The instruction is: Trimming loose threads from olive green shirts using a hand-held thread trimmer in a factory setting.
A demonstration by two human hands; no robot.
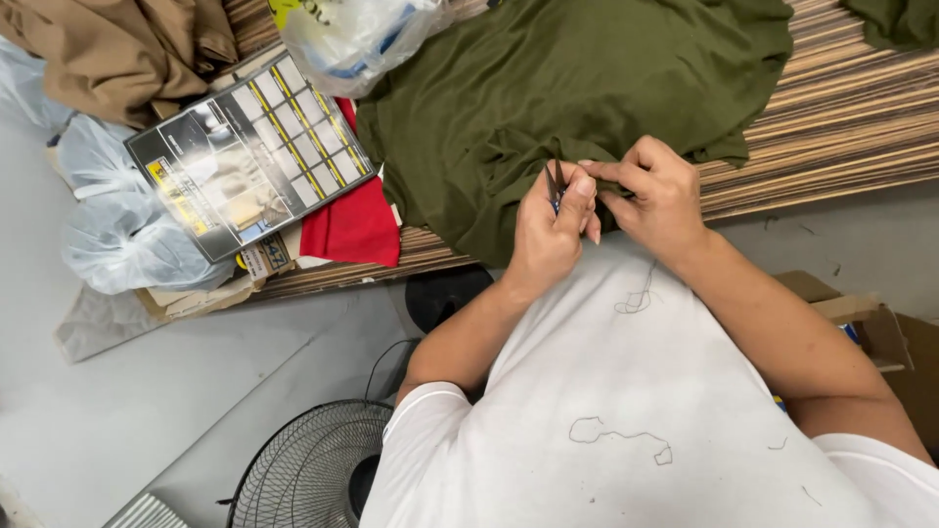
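An olive green garment [548,98] lies spread on a striped wooden table [841,117], its near edge hanging toward me. My left hand [550,235] grips small thread snips [556,181], blades pointing up at the cloth's edge. My right hand [653,191] pinches the green fabric right beside the snips, fingertips almost touching the left hand. Loose dark threads [621,435] lie on my white shirt.
A red cloth [354,227] and a dark printed card [249,156] lie at the left of the table, with clear plastic bags [117,230] and a tan garment [117,49]. A floor fan [308,469] stands below. A cardboard box [871,328] sits at the right.
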